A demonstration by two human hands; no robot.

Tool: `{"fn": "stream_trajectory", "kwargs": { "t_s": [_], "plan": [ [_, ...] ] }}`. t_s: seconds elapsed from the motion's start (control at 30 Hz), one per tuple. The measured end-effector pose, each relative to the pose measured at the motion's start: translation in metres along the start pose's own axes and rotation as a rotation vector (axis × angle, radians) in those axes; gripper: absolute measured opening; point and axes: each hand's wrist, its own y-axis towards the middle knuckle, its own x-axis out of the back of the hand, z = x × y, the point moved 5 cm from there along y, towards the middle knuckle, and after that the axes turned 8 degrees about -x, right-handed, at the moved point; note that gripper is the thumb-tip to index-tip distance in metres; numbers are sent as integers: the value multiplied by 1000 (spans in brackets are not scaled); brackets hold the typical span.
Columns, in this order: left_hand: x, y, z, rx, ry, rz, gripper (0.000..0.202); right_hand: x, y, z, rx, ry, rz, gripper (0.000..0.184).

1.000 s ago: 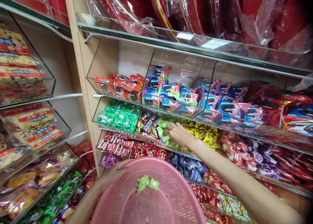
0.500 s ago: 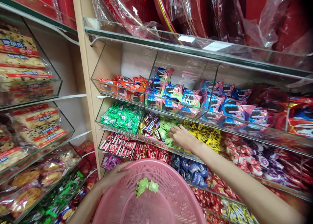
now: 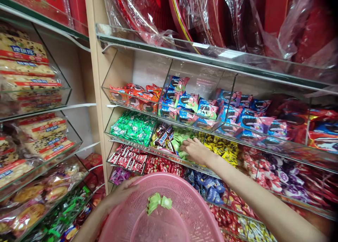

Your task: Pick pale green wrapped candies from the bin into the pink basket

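My left hand [image 3: 121, 193] grips the left rim of a pink plastic basket [image 3: 199, 199], its fingertips partly blurred against the mesh. A small clump of light green wrapped candies [image 3: 153, 204] lies inside the basket. Above and beyond it, my right hand [image 3: 195, 151] reaches into a clear bin, fingers bent down and closed on the loose light green candies [image 3: 177, 140] there; its fingertips are partly hidden among the wrappers. Just left of those candies are chocolate bars [image 3: 164, 138] in dark wrappers.
Green candies [image 3: 133, 127] fill the bin at left, yellow candies [image 3: 224, 148] the one at right. A glass shelf [image 3: 185, 46] with snack cakes [image 3: 186, 99] below it overhangs my right hand. Packaged pastries [image 3: 43, 134] fill the left shelves; a wooden upright [image 3: 99, 94] divides them.
My right hand has shifted slightly down and left among the light green candies, its fingers more bent. The view has moved slightly; the basket and my left hand hold nearly the same place.
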Motion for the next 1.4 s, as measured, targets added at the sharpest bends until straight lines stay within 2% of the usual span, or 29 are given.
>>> {"fn": "stream_trajectory", "kwargs": {
  "t_s": [0.1, 0.23, 0.37, 0.57, 0.77, 0.9, 1.0, 1.1, 1.17, 1.27, 1.4],
  "plan": [
    [0, -1, -1, -3, 8, 9, 62, 1, 1, 1, -35, -3, 22, 14],
    [2, -2, 3, -12, -1, 27, 63, 1, 1, 0, -84, 30, 24, 17],
    [4, -6, 6, 9, -1, 33, 64, 0, -1, -2, -81, 91, 36, 13],
    [8, -9, 7, 17, -1, 20, 63, -1, -6, -9, -96, 164, -23, 4],
    [7, -10, 7, 39, -15, 32, 64, -5, -8, -20, -123, 227, -38, 5],
    [8, -9, 10, 46, -36, 50, 64, 3, -13, -32, -145, 290, -105, 5],
    [9, -7, 12, 39, -48, 77, 64, 17, -29, -31, -153, 400, -193, 6],
    [13, -5, 13, 23, -12, 77, 62, 27, -50, -12, -176, 570, -283, 6],
    [14, -3, 12, 1, 17, 79, 60, 21, -60, 13, -158, 701, -285, 7],
    [12, -1, 9, -14, 28, 101, 60, -10, -62, 65, -77, 833, -159, 6],
    [8, -2, 1, 11, 29, 90, 62, -61, -56, 127, 30, 748, 26, 13]
  ]
}}
